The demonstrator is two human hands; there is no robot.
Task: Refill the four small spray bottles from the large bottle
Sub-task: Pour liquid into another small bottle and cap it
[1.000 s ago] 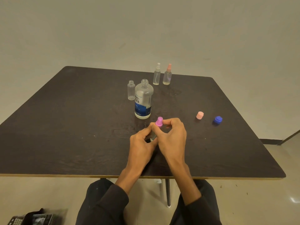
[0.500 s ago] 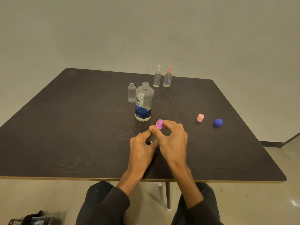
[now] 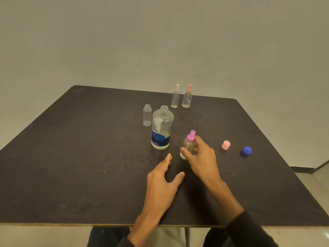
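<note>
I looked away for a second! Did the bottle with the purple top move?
Yes. The purple-topped bottle, gripped by the right hand, went forward and right, away from the person; it is now level with the large bottle's base, no longer nearer the person.

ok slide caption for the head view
Right hand holds the pink-topped spray bottle beside the uncapped large bottle.

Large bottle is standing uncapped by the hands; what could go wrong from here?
1. The right hand moves the pink-topped spray bottle close beside the open large bottle; a bump might tip it and spill.
2. The uncapped small bottle stands right beside the large one and could topple with it.
</note>
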